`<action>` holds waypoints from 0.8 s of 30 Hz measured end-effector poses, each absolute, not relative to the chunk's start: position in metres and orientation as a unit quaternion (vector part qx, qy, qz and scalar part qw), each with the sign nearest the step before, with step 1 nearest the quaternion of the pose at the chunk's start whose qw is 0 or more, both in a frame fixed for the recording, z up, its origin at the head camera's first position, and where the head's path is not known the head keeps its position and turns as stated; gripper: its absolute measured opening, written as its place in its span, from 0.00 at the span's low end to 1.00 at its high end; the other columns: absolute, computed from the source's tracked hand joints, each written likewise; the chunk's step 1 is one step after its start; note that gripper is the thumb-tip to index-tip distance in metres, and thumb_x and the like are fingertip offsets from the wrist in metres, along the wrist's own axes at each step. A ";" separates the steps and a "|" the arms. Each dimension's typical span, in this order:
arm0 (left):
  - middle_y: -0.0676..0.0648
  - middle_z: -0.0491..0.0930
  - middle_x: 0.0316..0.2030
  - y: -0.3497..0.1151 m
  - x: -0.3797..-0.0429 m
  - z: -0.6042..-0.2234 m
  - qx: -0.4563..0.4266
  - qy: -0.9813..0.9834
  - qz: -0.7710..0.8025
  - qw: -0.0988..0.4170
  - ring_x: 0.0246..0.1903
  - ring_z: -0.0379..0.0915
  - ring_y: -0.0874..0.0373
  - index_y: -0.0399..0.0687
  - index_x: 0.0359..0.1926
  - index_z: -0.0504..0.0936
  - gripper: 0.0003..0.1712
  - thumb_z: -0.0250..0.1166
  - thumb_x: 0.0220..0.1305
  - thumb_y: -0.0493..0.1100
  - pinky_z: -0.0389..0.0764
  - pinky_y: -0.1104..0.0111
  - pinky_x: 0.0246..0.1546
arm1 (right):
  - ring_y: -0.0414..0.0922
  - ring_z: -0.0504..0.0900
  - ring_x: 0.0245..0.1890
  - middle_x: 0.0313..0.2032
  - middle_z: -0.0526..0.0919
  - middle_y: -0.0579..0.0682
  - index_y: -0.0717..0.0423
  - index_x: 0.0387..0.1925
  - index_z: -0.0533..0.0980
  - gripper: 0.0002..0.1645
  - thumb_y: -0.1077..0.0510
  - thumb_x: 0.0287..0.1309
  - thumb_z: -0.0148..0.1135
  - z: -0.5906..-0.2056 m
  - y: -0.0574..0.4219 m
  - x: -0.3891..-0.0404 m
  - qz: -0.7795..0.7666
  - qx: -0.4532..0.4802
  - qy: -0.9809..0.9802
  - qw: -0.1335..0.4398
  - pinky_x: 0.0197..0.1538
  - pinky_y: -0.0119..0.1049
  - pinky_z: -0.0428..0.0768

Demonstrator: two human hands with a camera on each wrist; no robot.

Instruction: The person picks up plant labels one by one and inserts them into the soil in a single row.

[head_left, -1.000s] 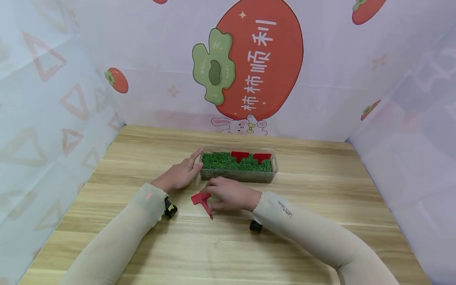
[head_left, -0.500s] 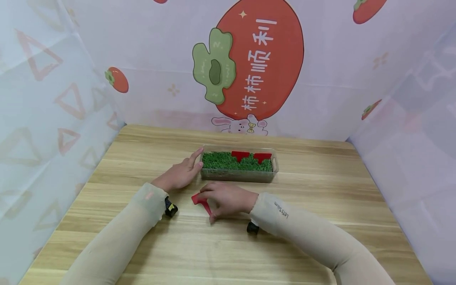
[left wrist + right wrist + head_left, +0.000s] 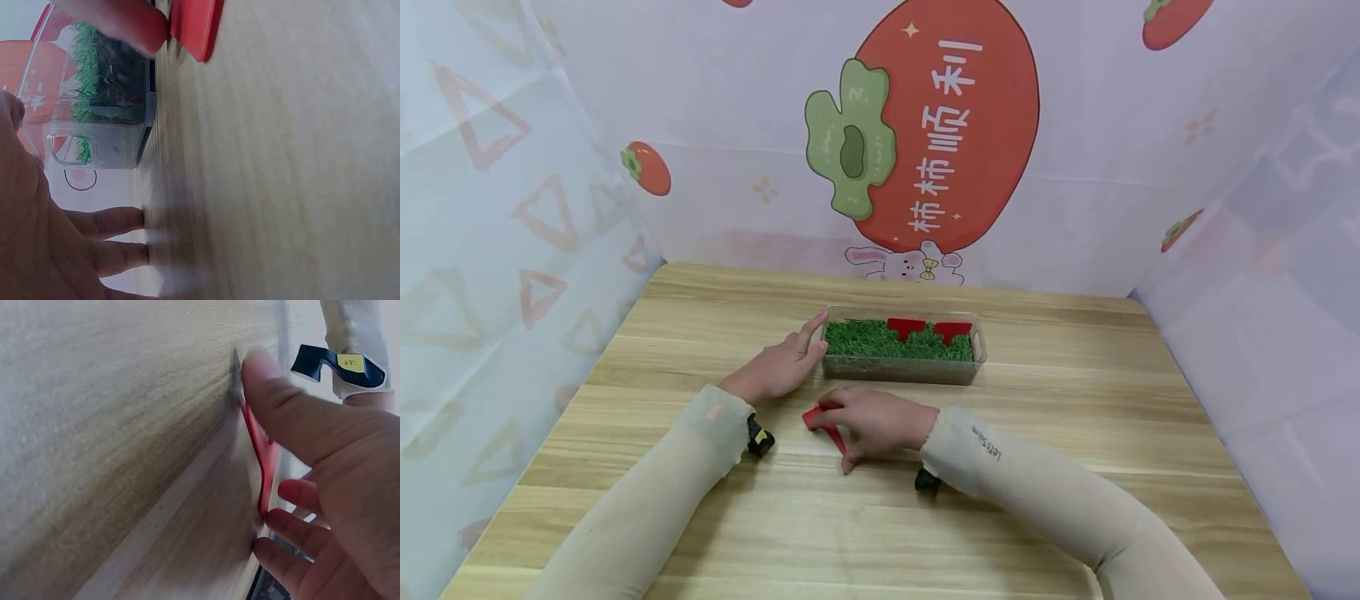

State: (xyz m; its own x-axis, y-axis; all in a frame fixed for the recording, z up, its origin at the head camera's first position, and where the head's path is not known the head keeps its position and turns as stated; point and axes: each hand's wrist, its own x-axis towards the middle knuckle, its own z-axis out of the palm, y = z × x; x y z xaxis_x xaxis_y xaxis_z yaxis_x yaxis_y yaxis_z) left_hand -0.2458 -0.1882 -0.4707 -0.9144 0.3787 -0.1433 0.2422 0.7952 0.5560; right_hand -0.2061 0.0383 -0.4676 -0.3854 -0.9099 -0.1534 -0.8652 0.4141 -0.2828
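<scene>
My right hand grips a red T-shaped plant label low over the table, in front of the planter. In the right wrist view the thumb lies by the pointed end of this label, and the curled fingers meet its wide head. My left hand is at the left end of a clear plastic planter box, its fingers extended and fingertips right at the end wall. In the left wrist view several of its fingers reach down to the tabletop beside the box.
Green artificial grass fills the planter. Two more red plant labels, one near the middle and one at the right, stand upright in it. The wooden table ends at printed cloth walls behind and on both sides.
My right hand has shifted slightly toward me, and its thumb has moved onto the pointed end of the label, which has turned and sunk a little. My left hand and the planter have stayed put.
</scene>
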 end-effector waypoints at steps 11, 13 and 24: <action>0.32 0.54 0.75 -0.188 -0.245 -0.471 0.166 0.941 0.269 0.121 0.67 0.61 0.27 0.77 0.79 0.29 0.38 0.29 0.74 0.72 0.62 0.32 0.62 | 0.45 0.68 0.68 0.69 0.68 0.50 0.40 0.72 0.67 0.51 0.35 0.47 0.76 -0.471 0.037 -0.208 -0.075 -0.538 0.830 0.125 0.67 0.38 0.71; 0.33 0.54 0.75 -0.188 -0.245 -0.471 0.164 0.941 0.271 0.123 0.67 0.63 0.28 0.78 0.78 0.29 0.38 0.29 0.74 0.72 0.62 0.32 0.62 | 0.45 0.69 0.65 0.67 0.70 0.50 0.42 0.73 0.67 0.54 0.34 0.45 0.77 -0.472 0.036 -0.209 -0.075 -0.539 0.831 0.117 0.66 0.37 0.72; 0.33 0.55 0.75 -0.187 -0.246 -0.472 0.160 0.941 0.274 0.121 0.66 0.63 0.28 0.80 0.78 0.30 0.36 0.31 0.76 0.70 0.63 0.32 0.62 | 0.40 0.67 0.45 0.53 0.73 0.46 0.47 0.74 0.65 0.65 0.24 0.36 0.74 -0.474 0.039 -0.209 -0.054 -0.495 0.864 0.079 0.49 0.33 0.71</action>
State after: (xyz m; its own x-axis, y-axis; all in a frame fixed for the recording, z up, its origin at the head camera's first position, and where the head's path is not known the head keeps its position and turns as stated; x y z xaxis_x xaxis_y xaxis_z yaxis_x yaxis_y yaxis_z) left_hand -0.2457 -0.1865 -0.4717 -0.9194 0.3675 -0.1400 0.2348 0.7986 0.5542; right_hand -0.2093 0.0391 -0.4741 -0.4981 -0.8633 -0.0821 -0.8461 0.5045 -0.1719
